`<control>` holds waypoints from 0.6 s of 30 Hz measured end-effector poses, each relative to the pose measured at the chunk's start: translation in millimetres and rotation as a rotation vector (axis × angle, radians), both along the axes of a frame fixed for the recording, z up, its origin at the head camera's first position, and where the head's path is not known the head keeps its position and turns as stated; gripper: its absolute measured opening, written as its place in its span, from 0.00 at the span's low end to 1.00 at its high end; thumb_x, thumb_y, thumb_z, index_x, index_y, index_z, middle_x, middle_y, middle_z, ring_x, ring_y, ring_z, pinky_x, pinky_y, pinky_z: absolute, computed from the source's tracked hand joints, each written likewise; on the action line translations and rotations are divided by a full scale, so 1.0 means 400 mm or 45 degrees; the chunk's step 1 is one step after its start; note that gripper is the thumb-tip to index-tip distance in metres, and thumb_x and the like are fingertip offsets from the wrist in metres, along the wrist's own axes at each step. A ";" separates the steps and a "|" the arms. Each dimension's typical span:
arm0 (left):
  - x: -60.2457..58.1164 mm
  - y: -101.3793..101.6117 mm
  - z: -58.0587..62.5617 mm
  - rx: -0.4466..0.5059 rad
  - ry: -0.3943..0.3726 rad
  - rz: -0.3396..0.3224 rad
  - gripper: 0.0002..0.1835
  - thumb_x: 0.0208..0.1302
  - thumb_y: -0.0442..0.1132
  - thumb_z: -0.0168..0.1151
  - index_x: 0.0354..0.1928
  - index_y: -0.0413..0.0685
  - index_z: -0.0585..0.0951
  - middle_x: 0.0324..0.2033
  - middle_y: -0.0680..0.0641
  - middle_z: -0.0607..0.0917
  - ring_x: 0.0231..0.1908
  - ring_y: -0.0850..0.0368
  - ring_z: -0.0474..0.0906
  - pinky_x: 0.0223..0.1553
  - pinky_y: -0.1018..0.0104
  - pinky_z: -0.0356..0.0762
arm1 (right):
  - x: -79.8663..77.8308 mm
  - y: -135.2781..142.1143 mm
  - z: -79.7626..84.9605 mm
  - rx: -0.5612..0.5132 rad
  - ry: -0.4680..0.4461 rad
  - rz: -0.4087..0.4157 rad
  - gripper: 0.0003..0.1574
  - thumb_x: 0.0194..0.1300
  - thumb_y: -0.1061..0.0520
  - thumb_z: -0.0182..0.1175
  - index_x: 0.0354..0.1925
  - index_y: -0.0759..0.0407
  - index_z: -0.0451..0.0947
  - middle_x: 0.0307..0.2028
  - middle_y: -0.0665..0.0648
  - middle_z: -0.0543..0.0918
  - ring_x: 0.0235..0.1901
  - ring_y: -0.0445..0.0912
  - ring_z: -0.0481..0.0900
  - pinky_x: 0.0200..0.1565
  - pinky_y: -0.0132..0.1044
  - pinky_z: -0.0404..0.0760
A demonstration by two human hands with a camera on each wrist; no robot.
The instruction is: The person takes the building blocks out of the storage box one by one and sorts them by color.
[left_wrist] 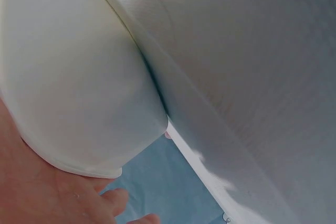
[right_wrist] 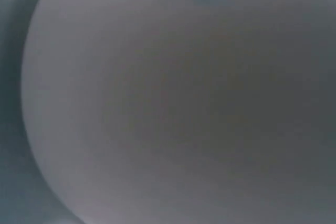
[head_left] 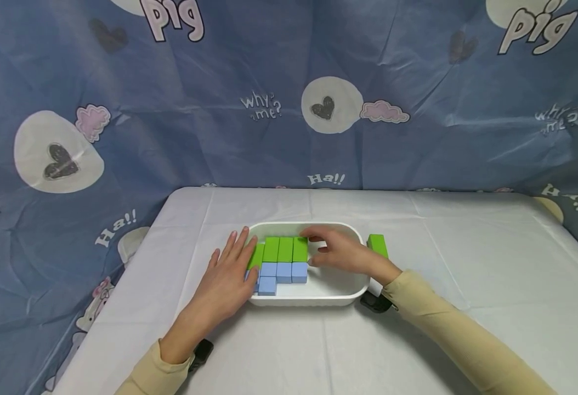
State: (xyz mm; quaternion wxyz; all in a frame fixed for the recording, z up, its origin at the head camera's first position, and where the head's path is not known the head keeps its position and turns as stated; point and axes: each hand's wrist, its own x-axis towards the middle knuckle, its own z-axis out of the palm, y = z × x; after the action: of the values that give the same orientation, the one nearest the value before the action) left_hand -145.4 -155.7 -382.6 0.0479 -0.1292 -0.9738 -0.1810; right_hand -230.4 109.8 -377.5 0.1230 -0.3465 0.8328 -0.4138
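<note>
A white oval-ended tray (head_left: pixel 318 301) holds several green blocks (head_left: pixel 277 249) standing side by side, with several light blue blocks (head_left: pixel 284 272) on their near side. My left hand (head_left: pixel 227 282) lies over the tray's left end, fingers spread and straight, touching the leftmost green block (head_left: pixel 256 257). With curled fingers at its far end and the thumb by its near right corner, my right hand (head_left: pixel 340 252) holds the rightmost green block (head_left: pixel 300 249). In the left wrist view, the tray wall (left_wrist: pixel 79 77) covers part of my left hand (left_wrist: pixel 58 198). The right wrist view is a pale blur.
Another green block (head_left: pixel 377 244) stands on the white-covered table (head_left: pixel 491 263), just outside the tray's right end and close to my right wrist. A blue printed cloth (head_left: pixel 249 142) hangs behind the table. Dark wrist cameras sit under both wrists.
</note>
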 end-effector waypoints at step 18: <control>-0.003 0.002 -0.003 0.014 -0.006 -0.001 0.33 0.73 0.45 0.49 0.75 0.42 0.59 0.77 0.43 0.49 0.75 0.45 0.39 0.67 0.34 0.45 | 0.009 -0.007 -0.002 0.064 0.012 -0.043 0.40 0.53 0.66 0.73 0.63 0.64 0.71 0.62 0.59 0.74 0.59 0.54 0.75 0.56 0.42 0.77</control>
State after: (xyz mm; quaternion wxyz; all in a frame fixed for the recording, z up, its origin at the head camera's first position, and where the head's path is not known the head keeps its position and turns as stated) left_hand -146.6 -154.7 -383.7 0.0464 -0.1288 -0.9729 -0.1865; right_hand -226.7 107.1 -378.1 0.1206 -0.3310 0.8494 -0.3930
